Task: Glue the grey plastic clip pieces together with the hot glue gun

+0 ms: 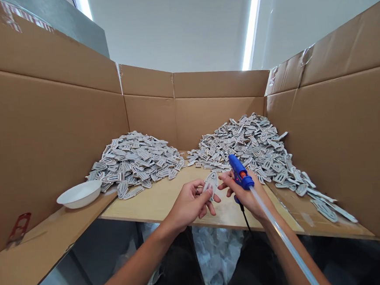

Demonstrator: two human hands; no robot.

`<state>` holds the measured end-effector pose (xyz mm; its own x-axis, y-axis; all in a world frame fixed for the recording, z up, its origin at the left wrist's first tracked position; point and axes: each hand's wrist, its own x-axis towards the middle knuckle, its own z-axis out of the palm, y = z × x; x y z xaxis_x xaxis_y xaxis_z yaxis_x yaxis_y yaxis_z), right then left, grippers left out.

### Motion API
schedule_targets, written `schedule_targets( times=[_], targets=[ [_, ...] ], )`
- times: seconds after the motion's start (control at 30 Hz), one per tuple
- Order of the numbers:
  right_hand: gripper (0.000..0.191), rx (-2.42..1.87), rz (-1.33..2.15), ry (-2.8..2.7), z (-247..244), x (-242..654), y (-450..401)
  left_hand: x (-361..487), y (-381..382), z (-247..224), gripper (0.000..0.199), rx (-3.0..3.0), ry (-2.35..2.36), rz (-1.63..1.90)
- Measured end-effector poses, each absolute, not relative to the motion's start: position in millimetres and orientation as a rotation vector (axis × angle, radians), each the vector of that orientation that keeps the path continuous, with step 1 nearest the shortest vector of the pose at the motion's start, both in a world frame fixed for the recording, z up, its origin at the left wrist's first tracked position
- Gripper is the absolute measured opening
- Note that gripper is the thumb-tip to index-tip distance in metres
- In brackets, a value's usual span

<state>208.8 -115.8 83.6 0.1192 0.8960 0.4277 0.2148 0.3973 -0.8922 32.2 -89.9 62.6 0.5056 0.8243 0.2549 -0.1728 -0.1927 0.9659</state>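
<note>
Right hand (246,193) gripping glue gun (240,172), left hand (190,201) pinching clip (211,183)

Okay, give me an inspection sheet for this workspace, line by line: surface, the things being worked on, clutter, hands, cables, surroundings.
Surface: light wooden board on a brown cardboard-lined bench, bare near its front edge.
Job's things: blue hot glue gun with a long clear glue stick out the back; one flat grey clip-shaped piece.
Clutter: left heap of grey pieces; right heap of grey pieces, trailing along the right wall; white shallow bowl; red flat cut-out piece at far left.
Hands: left hand pinches the grey piece; right hand grips the glue gun and touches the piece.
Cables: black cord drops below the gun.
Surroundings: tall cardboard walls on three sides; ceiling strip lights.
</note>
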Motion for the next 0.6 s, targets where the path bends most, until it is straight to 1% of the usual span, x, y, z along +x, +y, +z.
schedule_targets(
  times=[0.1,0.3,0.37,0.5,0.6],
  targets=[
    [0.05,-1.074,0.689,-1.453,83.9,209.7,-115.1,33.6,-89.6,60.8,0.047,1.518,0.605,1.009],
    [0.046,-1.069,0.586,-1.456,80.7,210.1,-113.8,35.7,-88.7,57.3,0.045,1.566,0.645,1.043],
    [0.045,-1.03,0.652,-1.456,80.5,209.4,-115.4,35.6,-88.5,57.8,0.045,1.57,0.632,1.036],
    [0.044,-0.89,0.939,-1.391,86.1,208.0,-120.8,35.1,-89.9,59.9,0.046,1.582,0.629,1.025],
    [0.046,-0.775,0.955,-1.216,91.3,207.9,-120.2,35.1,-91.5,60.3,0.046,1.566,0.629,1.014]
  ],
)
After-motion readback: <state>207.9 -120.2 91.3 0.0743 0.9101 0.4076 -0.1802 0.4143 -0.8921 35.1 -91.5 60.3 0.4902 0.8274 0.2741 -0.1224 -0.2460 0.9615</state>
